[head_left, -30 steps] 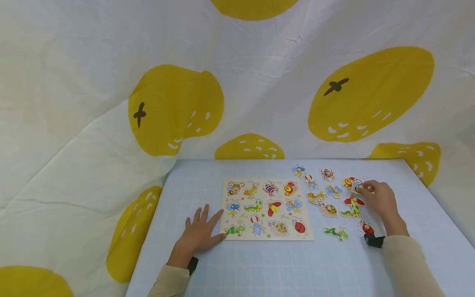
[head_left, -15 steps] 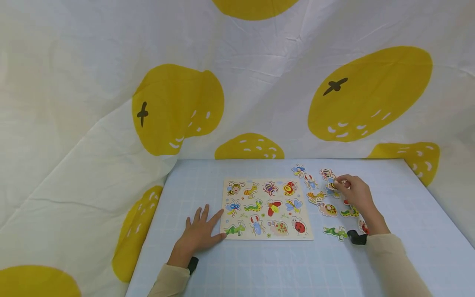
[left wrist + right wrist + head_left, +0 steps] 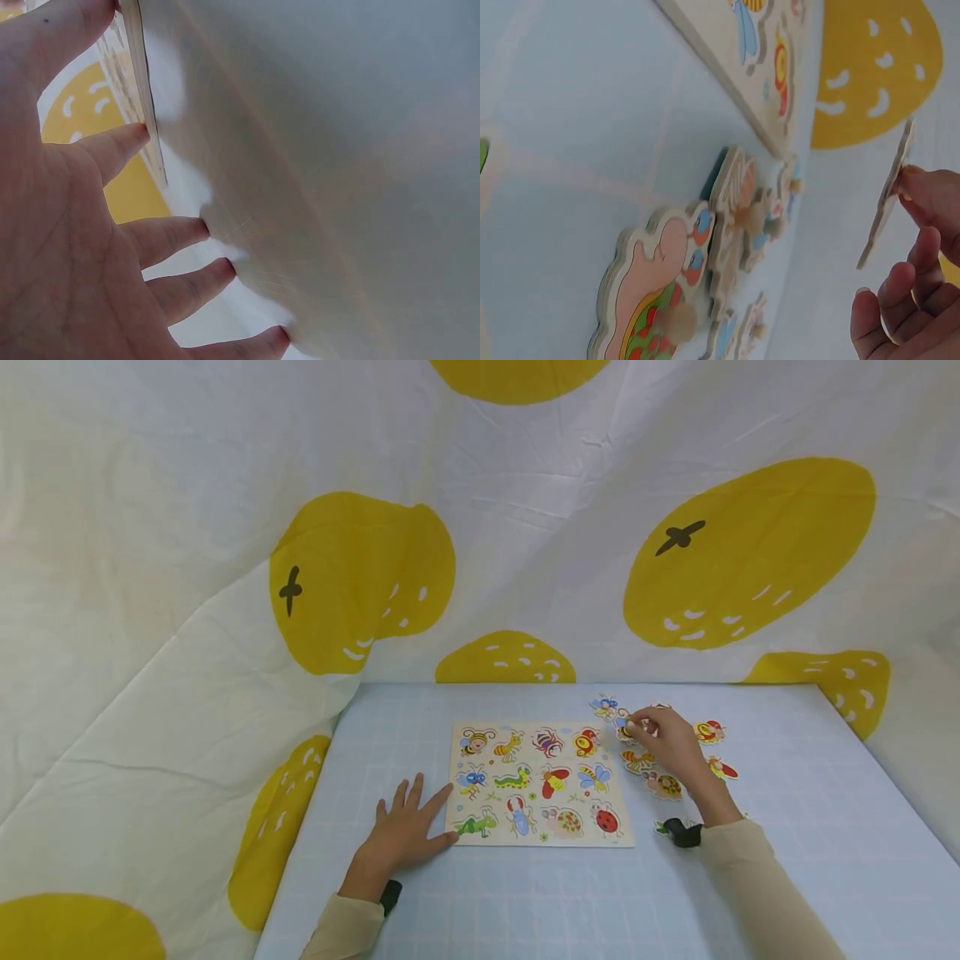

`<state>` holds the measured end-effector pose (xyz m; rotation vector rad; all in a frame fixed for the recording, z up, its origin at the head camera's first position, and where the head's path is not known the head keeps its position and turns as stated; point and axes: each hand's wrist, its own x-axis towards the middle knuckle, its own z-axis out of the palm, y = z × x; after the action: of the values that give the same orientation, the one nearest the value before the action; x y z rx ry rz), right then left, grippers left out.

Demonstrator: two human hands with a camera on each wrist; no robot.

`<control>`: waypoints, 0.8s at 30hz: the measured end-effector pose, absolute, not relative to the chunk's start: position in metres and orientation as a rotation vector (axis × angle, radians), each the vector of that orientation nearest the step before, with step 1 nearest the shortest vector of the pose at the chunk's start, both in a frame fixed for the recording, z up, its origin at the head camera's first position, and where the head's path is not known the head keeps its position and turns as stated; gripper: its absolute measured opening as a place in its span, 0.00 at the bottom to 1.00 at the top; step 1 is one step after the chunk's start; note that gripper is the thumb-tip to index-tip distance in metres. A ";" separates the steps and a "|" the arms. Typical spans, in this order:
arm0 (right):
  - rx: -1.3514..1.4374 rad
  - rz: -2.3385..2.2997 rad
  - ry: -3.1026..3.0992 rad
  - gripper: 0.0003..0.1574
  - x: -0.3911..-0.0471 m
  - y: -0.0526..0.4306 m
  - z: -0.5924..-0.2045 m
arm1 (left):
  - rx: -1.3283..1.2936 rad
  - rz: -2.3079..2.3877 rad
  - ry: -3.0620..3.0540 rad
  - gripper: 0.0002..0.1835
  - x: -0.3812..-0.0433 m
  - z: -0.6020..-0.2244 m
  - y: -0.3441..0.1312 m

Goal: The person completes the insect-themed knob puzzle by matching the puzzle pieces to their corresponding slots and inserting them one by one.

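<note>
A flat wooden puzzle board (image 3: 624, 837) printed with insects lies mid-table. My left hand (image 3: 405, 831) rests spread on the table at its left side; in the left wrist view the thumb and index finger (image 3: 120, 146) touch the board's edge. Between thumb and fingers, my right hand (image 3: 670, 745) pinches a knobbed bee piece (image 3: 623, 727). The right wrist view shows this thin piece (image 3: 887, 199) edge-on, held above the table. Below that hand lie the snail piece (image 3: 664, 785) and a striped orange insect piece (image 3: 637, 762). My right hand and wrist hide several other pieces.
A blue mosquito piece (image 3: 603, 706) lies beyond the board's far right corner. To the right of my right hand are a red-and-yellow piece (image 3: 709, 732) and a red-winged piece (image 3: 723, 767). A fruit-print curtain (image 3: 525, 568) hangs behind the table.
My right hand has moved left with the bee piece, from the far right of the loose pieces toward the board. The left hand stays in place.
</note>
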<state>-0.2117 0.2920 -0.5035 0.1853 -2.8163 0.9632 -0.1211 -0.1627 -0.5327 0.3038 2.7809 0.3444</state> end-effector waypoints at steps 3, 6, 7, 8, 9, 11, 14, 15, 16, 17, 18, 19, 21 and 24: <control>0.240 0.966 -2.800 0.15 -0.215 0.282 -0.503 | 0.304 0.339 2.779 0.44 -0.121 -0.533 -0.162; 0.291 0.975 -2.779 0.14 -0.217 0.273 -0.502 | 0.304 0.332 2.780 0.44 -0.121 -0.532 -0.162; 0.302 0.972 -2.776 0.14 -0.218 0.271 -0.502 | 0.304 0.332 2.781 0.44 -0.121 -0.531 -0.162; 0.312 0.978 -2.774 0.13 -0.219 0.268 -0.502 | 0.302 0.334 2.782 0.44 -0.120 -0.531 -0.162; 0.329 0.989 -2.768 0.13 -0.219 0.265 -0.501 | 0.302 0.336 2.782 0.44 -0.120 -0.530 -0.162; 0.349 0.993 -2.765 0.13 -0.221 0.258 -0.500 | 0.299 0.340 2.782 0.43 -0.120 -0.530 -0.162; 0.355 1.022 -2.776 0.12 -0.222 0.249 -0.499 | 0.295 0.342 2.780 0.44 -0.120 -0.529 -0.161; 0.357 1.030 -2.782 0.12 -0.223 0.246 -0.498 | 0.296 0.340 2.780 0.44 -0.120 -0.530 -0.161; 0.352 1.040 -2.792 0.11 -0.223 0.243 -0.498 | 0.296 0.338 2.780 0.44 -0.120 -0.530 -0.161; 0.346 1.050 -2.801 0.11 -0.224 0.240 -0.498 | 0.296 0.339 2.780 0.44 -0.120 -0.530 -0.162; 0.348 1.052 -2.804 0.11 -0.224 0.236 -0.499 | 0.298 0.339 2.780 0.44 -0.120 -0.530 -0.162; 0.354 1.055 -2.805 0.10 -0.225 0.233 -0.499 | 0.300 0.337 2.782 0.44 -0.120 -0.530 -0.162; 0.382 1.047 -2.804 0.10 -0.228 0.227 -0.499 | 0.301 0.336 2.782 0.44 -0.120 -0.530 -0.162; 0.436 1.037 -2.791 0.10 -0.231 0.216 -0.500 | 0.302 0.331 2.782 0.44 -0.120 -0.531 -0.162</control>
<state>-0.2311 0.2160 -0.4996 0.4359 -2.7910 1.0365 -0.1203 -0.1622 -0.5308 0.3015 2.7817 0.3314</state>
